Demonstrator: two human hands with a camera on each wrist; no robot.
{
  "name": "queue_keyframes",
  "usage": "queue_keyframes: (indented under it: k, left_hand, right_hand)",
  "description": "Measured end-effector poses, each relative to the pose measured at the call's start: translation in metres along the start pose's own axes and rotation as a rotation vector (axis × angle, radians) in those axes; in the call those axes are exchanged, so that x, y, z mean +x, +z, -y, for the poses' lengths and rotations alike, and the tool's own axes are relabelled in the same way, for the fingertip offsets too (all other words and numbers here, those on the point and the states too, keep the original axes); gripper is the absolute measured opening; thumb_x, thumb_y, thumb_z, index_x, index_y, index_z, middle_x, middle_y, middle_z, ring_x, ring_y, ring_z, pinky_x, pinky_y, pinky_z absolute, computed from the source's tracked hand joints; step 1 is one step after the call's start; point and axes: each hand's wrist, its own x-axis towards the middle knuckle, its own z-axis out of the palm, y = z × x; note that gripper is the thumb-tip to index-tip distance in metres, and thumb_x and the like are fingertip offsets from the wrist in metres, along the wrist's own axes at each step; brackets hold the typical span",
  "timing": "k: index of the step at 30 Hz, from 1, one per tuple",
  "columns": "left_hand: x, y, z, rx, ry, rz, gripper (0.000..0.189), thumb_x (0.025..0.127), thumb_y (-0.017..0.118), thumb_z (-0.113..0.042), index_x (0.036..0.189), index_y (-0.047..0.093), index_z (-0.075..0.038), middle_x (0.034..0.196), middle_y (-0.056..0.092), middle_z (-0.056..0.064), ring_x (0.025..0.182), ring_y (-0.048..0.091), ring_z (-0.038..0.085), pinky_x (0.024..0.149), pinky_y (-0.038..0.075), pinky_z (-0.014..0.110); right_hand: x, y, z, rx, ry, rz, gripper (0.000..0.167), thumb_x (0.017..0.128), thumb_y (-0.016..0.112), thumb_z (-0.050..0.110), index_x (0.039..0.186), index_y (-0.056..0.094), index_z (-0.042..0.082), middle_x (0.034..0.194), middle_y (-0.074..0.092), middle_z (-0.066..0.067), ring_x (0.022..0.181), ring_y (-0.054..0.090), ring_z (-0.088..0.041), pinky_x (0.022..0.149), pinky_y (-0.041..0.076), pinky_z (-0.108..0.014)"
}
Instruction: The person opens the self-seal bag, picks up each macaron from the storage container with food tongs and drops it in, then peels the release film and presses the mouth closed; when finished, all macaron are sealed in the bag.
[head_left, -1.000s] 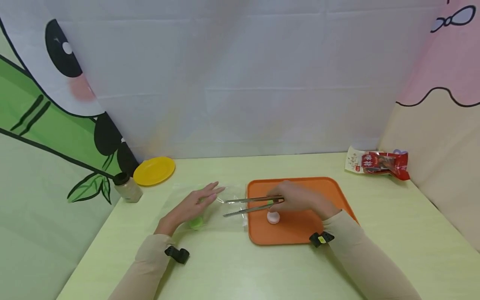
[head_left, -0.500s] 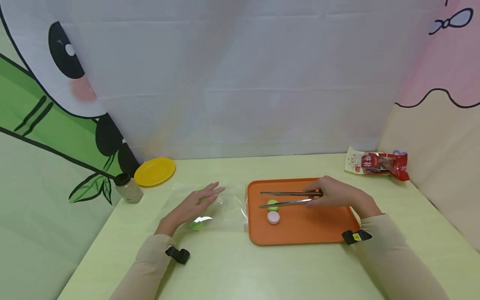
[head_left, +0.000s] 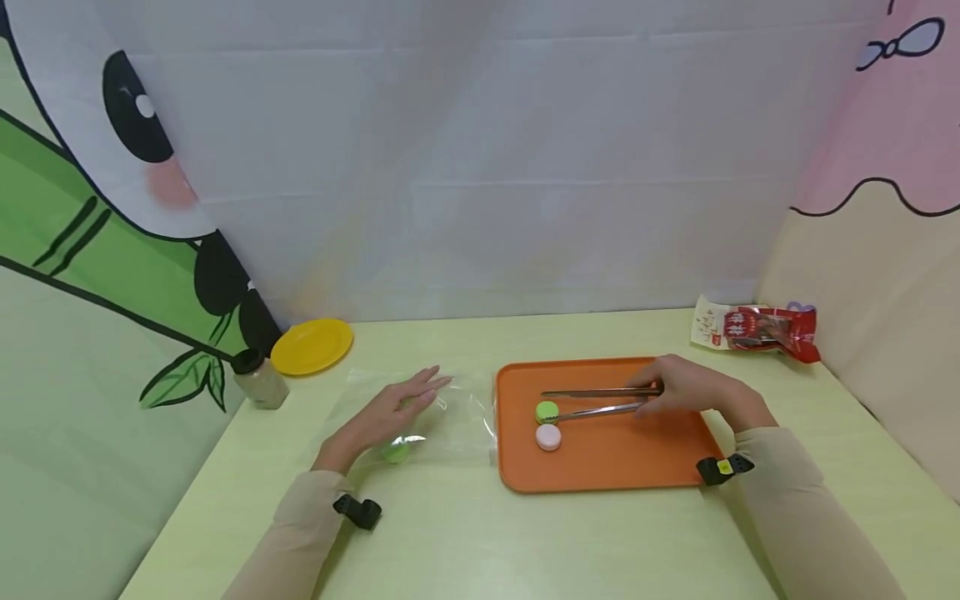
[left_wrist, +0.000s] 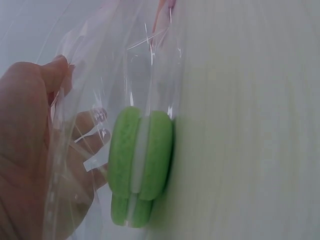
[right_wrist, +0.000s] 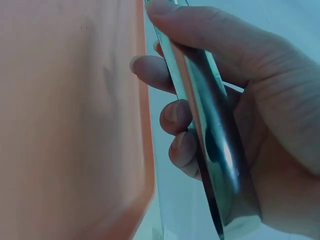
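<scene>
My right hand (head_left: 686, 387) grips metal tongs (right_wrist: 215, 135) over the orange tray. The tongs' arms are spread, one tip at the near edge of a green macaron (head_left: 547, 411), the other arm beyond it. A pale pink macaron (head_left: 548, 437) sits just nearer to me on the tray. On the left, my left hand (head_left: 386, 417) pinches the film of a clear plastic bag (head_left: 457, 425), its mouth side facing the tray. Inside the bag, the left wrist view shows a green macaron (left_wrist: 140, 152) with a second green one (left_wrist: 131, 212) partly hidden behind it.
The orange tray (head_left: 622, 458) lies right of the bag. At the back left are a yellow plate (head_left: 311, 347) and a dark-lidded jar (head_left: 261, 381). A red and white snack packet (head_left: 757, 327) lies at the back right. Printed cloth walls surround the table.
My right hand has drawn back to the right with the tongs, from the bag to over the tray, and the tips now stand about the green macaron. My left hand has stayed in place.
</scene>
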Motion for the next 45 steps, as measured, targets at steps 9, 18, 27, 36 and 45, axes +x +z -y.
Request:
queue_keyframes:
  k: [9, 18, 27, 36, 45]
  left_hand:
    - [0.000, -0.001, 0.000, 0.000, 0.011, 0.002, 0.046, 0.108, 0.043, -0.040, 0.150, 0.050, -0.022, 0.161, 0.030, 0.013, 0.148, 0.025, 0.029, 0.116, 0.023, 0.057]
    - [0.003, -0.003, -0.002, -0.004, 0.021, 0.004, 0.046, 0.108, 0.043, -0.038, 0.150, 0.050, -0.020, 0.161, 0.030, 0.014, 0.148, 0.025, 0.031, 0.116, 0.023, 0.059]
    - [0.002, -0.003, -0.004, -0.007, 0.010, 0.007, 0.044, 0.108, 0.044, -0.037, 0.150, 0.050, -0.023, 0.161, 0.030, 0.014, 0.148, 0.025, 0.032, 0.116, 0.022, 0.059]
    - [0.001, -0.003, -0.003, 0.010, -0.011, 0.004, 0.044, 0.108, 0.043, -0.039, 0.150, 0.050, -0.026, 0.161, 0.030, 0.010, 0.148, 0.025, 0.030, 0.117, 0.021, 0.057]
    - [0.000, -0.004, -0.006, 0.007, -0.016, 0.005, 0.044, 0.108, 0.043, -0.038, 0.150, 0.049, -0.025, 0.161, 0.030, 0.011, 0.148, 0.025, 0.031, 0.117, 0.021, 0.057]
  right_hand:
    - [-0.001, 0.002, -0.008, 0.049, -0.003, -0.007, 0.025, 0.084, 0.083, 0.025, 0.106, 0.080, 0.013, 0.079, 0.065, 0.006, 0.066, 0.047, -0.011, 0.057, 0.039, -0.024]
    - [-0.002, -0.001, -0.006, 0.063, 0.006, -0.016, 0.027, 0.084, 0.082, 0.025, 0.108, 0.079, 0.011, 0.077, 0.064, 0.007, 0.063, 0.045, -0.010, 0.055, 0.035, -0.023]
    - [-0.006, -0.006, 0.001, 0.043, -0.003, -0.034, 0.035, 0.086, 0.080, 0.028, 0.114, 0.077, 0.007, 0.078, 0.062, 0.006, 0.064, 0.045, -0.010, 0.055, 0.035, -0.024]
    - [0.001, -0.005, 0.019, 0.020, -0.057, -0.043, 0.033, 0.090, 0.077, 0.028, 0.115, 0.076, 0.006, 0.084, 0.066, 0.007, 0.064, 0.047, -0.010, 0.056, 0.038, -0.024]
    - [0.011, 0.001, 0.028, -0.015, -0.108, -0.081, 0.026, 0.093, 0.074, 0.025, 0.111, 0.076, 0.008, 0.067, 0.051, 0.011, 0.058, 0.042, -0.005, 0.053, 0.035, -0.023]
